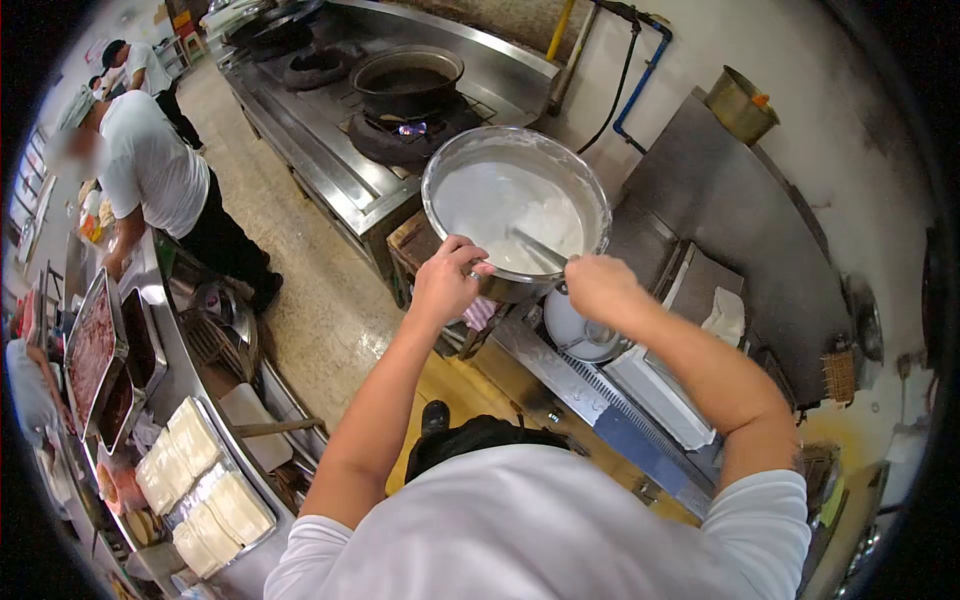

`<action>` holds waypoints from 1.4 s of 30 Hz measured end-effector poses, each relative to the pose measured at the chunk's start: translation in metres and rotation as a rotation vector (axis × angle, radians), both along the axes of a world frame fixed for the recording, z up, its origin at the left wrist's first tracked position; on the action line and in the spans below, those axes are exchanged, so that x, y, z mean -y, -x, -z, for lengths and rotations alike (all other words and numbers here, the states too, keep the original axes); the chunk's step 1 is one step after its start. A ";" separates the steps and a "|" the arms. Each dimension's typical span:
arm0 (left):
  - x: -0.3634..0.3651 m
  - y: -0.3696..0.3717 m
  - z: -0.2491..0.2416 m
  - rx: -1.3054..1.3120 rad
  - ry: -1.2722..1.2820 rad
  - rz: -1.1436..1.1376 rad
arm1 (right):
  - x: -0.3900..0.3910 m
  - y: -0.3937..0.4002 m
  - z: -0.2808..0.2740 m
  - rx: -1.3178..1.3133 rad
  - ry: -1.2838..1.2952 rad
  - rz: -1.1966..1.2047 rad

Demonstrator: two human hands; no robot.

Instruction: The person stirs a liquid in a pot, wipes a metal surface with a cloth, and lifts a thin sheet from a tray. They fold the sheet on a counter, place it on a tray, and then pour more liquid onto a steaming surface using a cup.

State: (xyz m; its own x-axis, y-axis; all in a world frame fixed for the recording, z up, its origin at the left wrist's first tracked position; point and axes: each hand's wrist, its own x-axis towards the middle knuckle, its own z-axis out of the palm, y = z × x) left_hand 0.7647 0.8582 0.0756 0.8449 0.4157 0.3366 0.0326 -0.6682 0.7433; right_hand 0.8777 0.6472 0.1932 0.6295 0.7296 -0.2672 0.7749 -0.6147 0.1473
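A large round metal pot (607, 208) holds a thick white liquid (490, 205), with white residue around its inner wall. My left hand (447, 282) grips the pot's near rim, fingers hooked over the edge. Wrapped around the handle of a long metal stirring utensil (540, 250) is my right hand (607, 290), at the rim's near right. The utensil slants down into the liquid, which hides its lower end. A pink-striped cloth (481, 313) hangs just below the pot.
Behind the pot, a dark wok (408, 80) sits over a lit burner on the steel range (370, 185). A lidded white container (580, 330) is below my right hand. On the left counter are a tray of pale dough sheets (240, 500) and red-filled trays (95, 340); a co-worker (155, 150) leans there.
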 end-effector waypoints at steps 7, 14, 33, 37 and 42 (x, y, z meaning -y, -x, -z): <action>0.002 0.001 0.000 0.001 -0.020 -0.014 | 0.023 -0.025 -0.008 0.048 0.157 -0.079; 0.001 0.001 -0.002 -0.011 -0.019 -0.006 | -0.022 -0.062 -0.098 -0.412 0.376 0.317; 0.001 0.002 -0.003 0.009 -0.056 -0.009 | -0.018 -0.051 -0.085 -0.265 0.517 0.087; 0.001 0.002 -0.006 -0.018 -0.029 -0.006 | -0.023 -0.059 -0.088 -0.403 0.374 0.166; 0.000 0.000 0.002 0.003 -0.008 -0.004 | -0.010 -0.011 -0.023 -0.151 0.078 0.028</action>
